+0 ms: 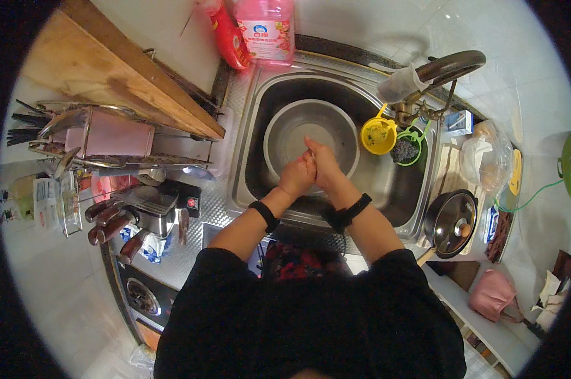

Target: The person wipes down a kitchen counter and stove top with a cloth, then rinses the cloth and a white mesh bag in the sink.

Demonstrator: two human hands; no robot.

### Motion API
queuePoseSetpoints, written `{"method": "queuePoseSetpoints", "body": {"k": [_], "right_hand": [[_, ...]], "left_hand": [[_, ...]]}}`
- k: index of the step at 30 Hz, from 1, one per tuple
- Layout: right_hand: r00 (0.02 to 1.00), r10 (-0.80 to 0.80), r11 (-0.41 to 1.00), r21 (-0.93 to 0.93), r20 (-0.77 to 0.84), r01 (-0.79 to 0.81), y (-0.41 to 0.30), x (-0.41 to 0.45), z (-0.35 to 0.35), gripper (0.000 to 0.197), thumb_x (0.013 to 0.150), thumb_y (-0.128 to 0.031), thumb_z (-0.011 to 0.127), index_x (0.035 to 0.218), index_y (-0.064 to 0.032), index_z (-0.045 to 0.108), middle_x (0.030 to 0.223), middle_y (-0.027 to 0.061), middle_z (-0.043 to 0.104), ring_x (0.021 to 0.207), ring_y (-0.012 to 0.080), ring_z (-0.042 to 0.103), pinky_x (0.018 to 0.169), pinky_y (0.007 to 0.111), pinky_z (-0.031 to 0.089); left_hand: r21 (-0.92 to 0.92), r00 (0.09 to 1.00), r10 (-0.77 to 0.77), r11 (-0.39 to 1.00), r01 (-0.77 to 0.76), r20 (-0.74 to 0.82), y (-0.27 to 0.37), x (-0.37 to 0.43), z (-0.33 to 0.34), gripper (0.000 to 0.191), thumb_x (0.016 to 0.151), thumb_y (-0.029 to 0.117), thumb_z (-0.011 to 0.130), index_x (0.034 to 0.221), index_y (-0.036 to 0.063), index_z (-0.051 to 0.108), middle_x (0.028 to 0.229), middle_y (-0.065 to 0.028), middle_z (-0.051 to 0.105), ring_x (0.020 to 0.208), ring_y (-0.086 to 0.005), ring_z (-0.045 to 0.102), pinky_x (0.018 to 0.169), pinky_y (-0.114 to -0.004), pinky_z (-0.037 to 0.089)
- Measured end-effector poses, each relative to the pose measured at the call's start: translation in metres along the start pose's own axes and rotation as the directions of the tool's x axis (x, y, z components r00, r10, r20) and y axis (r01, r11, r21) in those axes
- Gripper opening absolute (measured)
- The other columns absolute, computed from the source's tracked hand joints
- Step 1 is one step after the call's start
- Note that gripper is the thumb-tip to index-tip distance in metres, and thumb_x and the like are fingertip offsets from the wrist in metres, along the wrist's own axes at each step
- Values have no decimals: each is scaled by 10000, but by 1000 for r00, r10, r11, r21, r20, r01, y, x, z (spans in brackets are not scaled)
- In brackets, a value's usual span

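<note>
My left hand (298,175) and my right hand (326,163) are pressed together over a round grey metal basin (272,125). The fingers of my left hand are curled against my right hand, whose thumb points up towards the far side. Whether anything small lies between the palms is hidden. Beneath the hands, the basin sits inside a stainless steel sink (239,161). To the right of the basin are a yellow plastic strainer (378,136) and a green-rimmed strainer (406,148) with dark contents. Black bands are on both wrists.
A dark curved faucet (451,64) with a whitish cover on its spout overhangs the sink's far right. Pink and red detergent bottles (266,40) stand behind. A wooden board (138,71) and knife block (150,213) are left. A lidded pan (451,225) stands right.
</note>
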State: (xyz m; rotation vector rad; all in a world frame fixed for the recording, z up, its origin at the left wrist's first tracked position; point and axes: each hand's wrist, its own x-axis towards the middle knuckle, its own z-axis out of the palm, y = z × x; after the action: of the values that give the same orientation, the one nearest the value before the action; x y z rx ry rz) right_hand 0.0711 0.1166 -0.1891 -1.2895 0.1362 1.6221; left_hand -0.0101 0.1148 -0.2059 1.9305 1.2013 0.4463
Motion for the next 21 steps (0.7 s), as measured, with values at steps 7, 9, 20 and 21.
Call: {"method": "queuePoseSetpoints", "body": {"k": [7,9,20,21], "right_hand": [[976,-192,960,-186,98,208,-4,10,-49,255,708,-288,477,712,-35,449,571,69,472,566,173,489,520,265,399],[964,-259,934,-240,61,266,-13,1,-66,267,701,-281,493,756,-22,459,579,67,472,560,173,489,514,270,403],[939,-266,963,-18,-217,269,-43,-63,-101,177,714,-186,485,786,-33,430,594,52,471,500,132,470,449,243,387],[941,-266,963,-23,-211,267,-41,-66,-104,180,717,-187,482,795,-34,428,592,50,472,497,128,470,443,239,387]], "left_hand": [[35,985,59,997,-66,161,0,-2,-15,245,730,184,333,866,-7,405,763,-215,482,637,-362,474,577,-420,377],[206,936,28,977,48,-351,-20,-16,-1,288,690,172,423,912,-8,395,811,-201,474,707,-356,466,637,-396,376],[-690,549,-723,140,710,419,-70,-25,-5,368,640,38,508,978,21,365,915,-139,466,821,-282,472,687,-436,365],[-701,559,-731,156,696,391,-71,-24,-2,355,635,37,518,963,31,379,912,-130,466,805,-274,475,672,-431,369]]}}
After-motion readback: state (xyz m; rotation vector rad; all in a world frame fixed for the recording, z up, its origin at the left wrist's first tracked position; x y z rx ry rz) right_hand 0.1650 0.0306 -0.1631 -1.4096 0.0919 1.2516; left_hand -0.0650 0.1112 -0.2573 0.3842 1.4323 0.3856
